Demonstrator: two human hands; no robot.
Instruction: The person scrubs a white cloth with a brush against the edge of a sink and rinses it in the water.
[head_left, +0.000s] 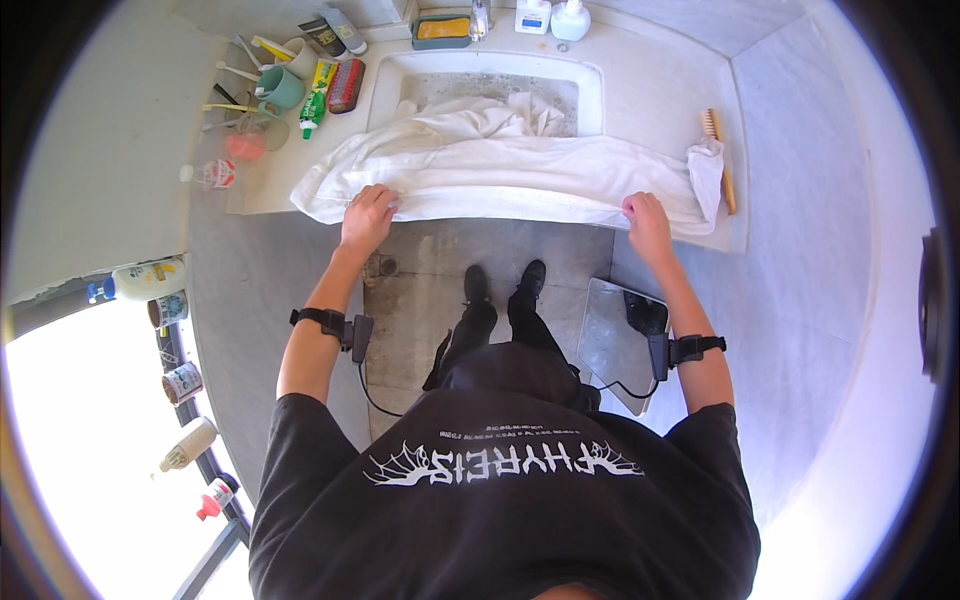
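Observation:
A wet white cloth garment (495, 169) lies spread along the front edge of the washbasin counter, its far part bunched down into the rectangular sink (598, 97). Near its left end, my left hand (369, 214) grips the front edge of the fabric between thumb and fingers. My right hand (646, 221) pinches the same edge further right, so the hem runs fairly straight between both hands. A small end of the cloth lies at the far right against a wooden scrubbing brush (727, 180). Greyish, foamy water shows in the sink behind the fabric.
Left of the sink are a red-bristled brush (347, 86), a green toothpaste tube (316, 97) and a teal cup (280, 88) with toothbrushes. Behind the sink stand a soap dish (441, 31), a metal faucet (480, 19) and white bottles (571, 21). A mirror-like panel (611, 337) leans below right.

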